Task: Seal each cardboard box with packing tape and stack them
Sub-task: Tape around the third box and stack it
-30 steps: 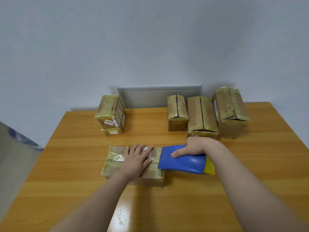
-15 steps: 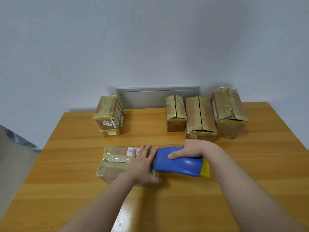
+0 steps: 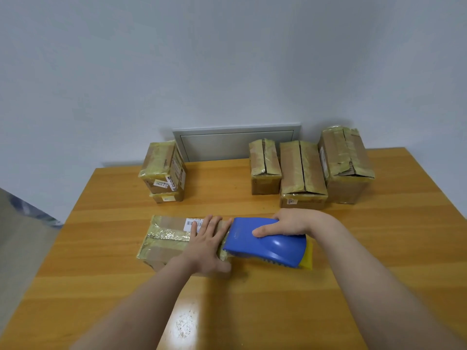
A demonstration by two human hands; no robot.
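A flat cardboard box wrapped in yellowish tape lies on the wooden table in front of me. My left hand presses flat on the box's right half, fingers straight and spread. A blue tape dispenser with a yellow roll at its rear rests against the box's right end, and my right hand grips it from above. A stack of two taped boxes stands at the back left. Three more boxes stand in a row at the back right, their top flaps split along the middle.
A grey wall panel sits behind the table between the two groups of boxes. The table's left edge drops to a grey floor. A bright glare spot shows on the wood near me.
The dispenser and my right hand moved left, up to the box's right end. My left hand shifted right along the box top and its thumb now hangs over the near edge.
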